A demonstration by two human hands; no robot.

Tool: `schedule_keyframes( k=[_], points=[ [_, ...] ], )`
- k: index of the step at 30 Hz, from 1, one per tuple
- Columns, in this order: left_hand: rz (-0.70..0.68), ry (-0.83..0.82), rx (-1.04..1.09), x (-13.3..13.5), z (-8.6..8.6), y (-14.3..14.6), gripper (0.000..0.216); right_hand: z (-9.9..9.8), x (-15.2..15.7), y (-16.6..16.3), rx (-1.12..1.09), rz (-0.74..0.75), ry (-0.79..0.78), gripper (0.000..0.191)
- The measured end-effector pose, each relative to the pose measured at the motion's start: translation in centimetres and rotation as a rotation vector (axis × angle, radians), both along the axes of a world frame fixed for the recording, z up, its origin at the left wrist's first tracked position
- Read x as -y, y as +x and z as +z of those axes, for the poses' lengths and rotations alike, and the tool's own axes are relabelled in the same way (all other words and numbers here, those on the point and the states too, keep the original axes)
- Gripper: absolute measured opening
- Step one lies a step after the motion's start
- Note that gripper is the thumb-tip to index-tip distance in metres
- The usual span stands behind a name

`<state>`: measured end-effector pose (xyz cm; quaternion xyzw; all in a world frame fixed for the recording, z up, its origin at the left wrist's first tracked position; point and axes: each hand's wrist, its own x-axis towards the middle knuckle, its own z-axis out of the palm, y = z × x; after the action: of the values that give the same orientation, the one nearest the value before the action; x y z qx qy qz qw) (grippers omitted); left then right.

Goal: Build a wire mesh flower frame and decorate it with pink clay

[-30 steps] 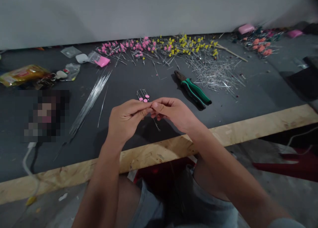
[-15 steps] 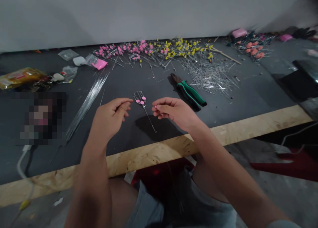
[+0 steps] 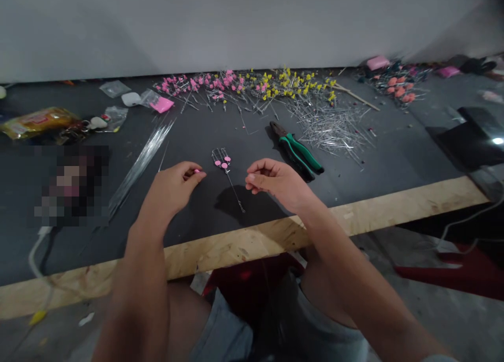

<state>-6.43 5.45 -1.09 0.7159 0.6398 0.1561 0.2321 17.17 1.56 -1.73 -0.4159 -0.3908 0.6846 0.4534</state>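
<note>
A small wire piece with several pink beads point(image 3: 223, 162) lies on the dark mat between my hands, its thin stem running toward the table edge. My left hand point(image 3: 173, 189) rests on the mat just left of it, fingertips pinched on a tiny pink bead point(image 3: 196, 171). My right hand point(image 3: 277, 183) hovers to the right of the wire piece, fingers curled loosely with thumb against forefinger; I cannot make out anything in it.
Green-handled pliers point(image 3: 299, 152) lie right of the wire piece. Piles of pink point(image 3: 205, 83) and yellow point(image 3: 291, 83) beaded wires and bare pins point(image 3: 334, 125) lie at the back. Long straight wires point(image 3: 145, 154) lie left. The wooden table edge point(image 3: 252, 244) runs in front.
My hands, joined over the wire piece a second ago, have moved apart. The wire piece now lies free on the mat. My left hand has dropped to the mat, pinching a pink bead.
</note>
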Motion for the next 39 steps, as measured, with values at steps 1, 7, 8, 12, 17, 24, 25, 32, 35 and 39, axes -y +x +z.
schedule_keyframes(
  k=[1,7,8,12,17,24,25,32,35,39],
  points=[
    [-0.018,0.01,-0.054,0.0,0.1,0.1,0.029,0.0,0.0,0.0,-0.005,0.001,0.002,0.017],
    [-0.109,0.139,-0.214,-0.6,-0.8,-0.6,0.031,-0.1,-0.2,-0.2,-0.002,0.001,0.041,0.018],
    [-0.106,0.152,-0.222,-0.7,-1.0,-0.8,0.031,-0.1,-0.2,-0.2,0.003,0.0,0.047,0.019],
    [-0.085,0.175,-0.228,-0.7,-1.6,-1.5,0.032,-0.4,-0.4,-0.2,0.053,0.015,0.035,0.018],
    [-0.033,0.193,-0.223,-0.4,-1.3,-0.9,0.034,-0.7,-0.5,0.2,0.21,-0.001,0.084,0.02],
    [-0.287,0.081,-0.067,3.6,0.0,3.7,0.03,-0.8,-0.4,2.5,0.373,-0.038,0.129,0.018],
    [-0.358,0.047,-0.034,4.4,-0.2,4.3,0.033,-0.8,-0.3,2.9,0.396,-0.046,0.124,0.018],
    [-0.545,0.075,-0.06,5.9,-1.7,5.4,0.025,-1.3,0.2,4.9,0.496,-0.086,0.101,0.018],
    [-0.571,0.077,-0.052,5.4,-1.5,5.0,0.026,-1.6,0.3,5.1,0.482,-0.084,0.099,0.018],
    [-0.591,0.077,-0.03,4.8,-1.1,4.6,0.024,-1.0,0.8,5.1,0.535,-0.08,0.105,0.016]
  ],
)
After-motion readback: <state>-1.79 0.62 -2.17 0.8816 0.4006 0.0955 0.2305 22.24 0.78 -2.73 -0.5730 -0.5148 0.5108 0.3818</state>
